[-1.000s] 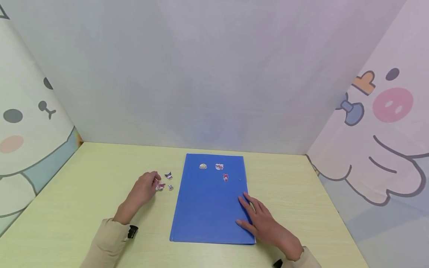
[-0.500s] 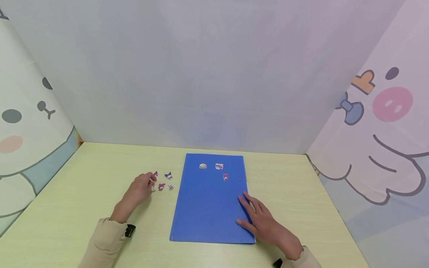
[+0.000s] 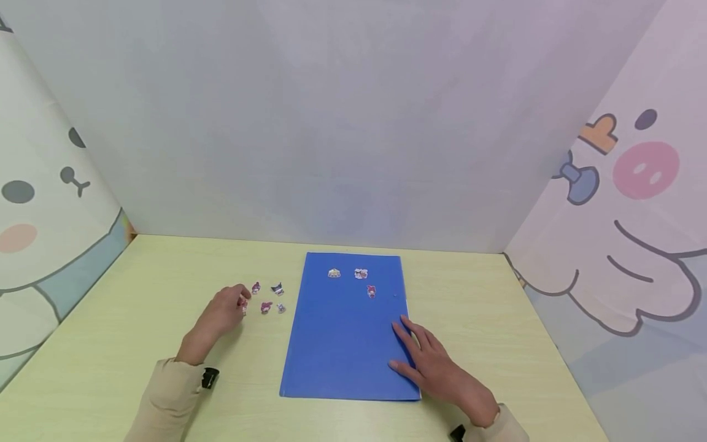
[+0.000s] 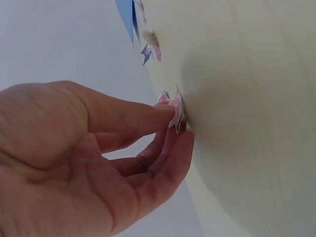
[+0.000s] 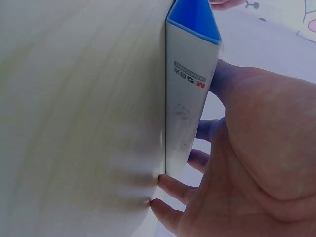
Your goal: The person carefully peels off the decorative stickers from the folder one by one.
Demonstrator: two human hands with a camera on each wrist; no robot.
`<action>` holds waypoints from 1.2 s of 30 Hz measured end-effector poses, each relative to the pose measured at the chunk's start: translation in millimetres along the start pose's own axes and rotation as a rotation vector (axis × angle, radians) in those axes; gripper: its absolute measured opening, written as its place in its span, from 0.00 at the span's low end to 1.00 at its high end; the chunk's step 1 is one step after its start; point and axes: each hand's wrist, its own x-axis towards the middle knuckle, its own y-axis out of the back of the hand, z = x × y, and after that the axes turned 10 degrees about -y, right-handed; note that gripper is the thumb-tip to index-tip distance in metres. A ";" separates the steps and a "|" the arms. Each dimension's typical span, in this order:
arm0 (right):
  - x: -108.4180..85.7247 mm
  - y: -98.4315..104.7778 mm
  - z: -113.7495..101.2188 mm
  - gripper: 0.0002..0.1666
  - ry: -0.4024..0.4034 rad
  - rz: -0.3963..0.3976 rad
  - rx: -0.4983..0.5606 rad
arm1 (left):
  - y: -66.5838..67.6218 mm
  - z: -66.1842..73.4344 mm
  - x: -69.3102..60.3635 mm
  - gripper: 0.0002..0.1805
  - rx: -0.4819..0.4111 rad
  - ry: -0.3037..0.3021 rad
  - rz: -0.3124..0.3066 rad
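Observation:
My left hand [image 3: 221, 309] pinches a small pink-and-white cartoon sticker [image 4: 177, 112] between thumb and fingers, close above the table left of the folder. In the left wrist view the sticker stands on edge. Several other stickers lie just right of that hand, among them a purple-pink one [image 3: 266, 307] and a dark-eared one [image 3: 277, 289]. My right hand [image 3: 436, 371] rests with spread fingers on the right edge of a blue folder [image 3: 345, 350]. Three stickers are on the folder's upper part: a yellowish one [image 3: 334, 274], a white one [image 3: 361, 274] and a pink one [image 3: 371, 291].
The pale wooden table [image 3: 480, 301] extends on both sides of the folder. A plain light curtain [image 3: 342, 123] stands behind it, with cartoon-printed cloth [image 3: 641, 233] at the sides. The folder's white spine [image 5: 185, 98] shows printed lettering.
My left hand has drawn left and slightly down from the sticker group with one sticker in its fingers, uncovering the others. The right hand has stayed on the folder.

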 end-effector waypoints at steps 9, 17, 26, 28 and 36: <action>0.7 14.9 -12.7 0.40 -0.037 -0.069 0.020 | -0.4 2.2 0.0 0.09 0.037 0.015 0.020; 0.1 12.4 -11.7 0.40 -0.016 -0.045 0.010 | -2.8 0.3 -1.9 0.10 0.077 0.048 0.037; -0.8 2.3 -1.8 0.41 0.035 0.024 -0.025 | -1.8 1.0 -2.8 0.09 0.075 0.053 0.057; -0.7 2.1 -1.2 0.41 0.044 0.026 -0.017 | -2.4 0.4 -2.5 0.08 0.072 0.040 0.056; -0.9 9.3 -8.7 0.40 0.026 0.008 0.011 | -4.2 -1.0 -1.8 0.09 0.073 0.011 0.061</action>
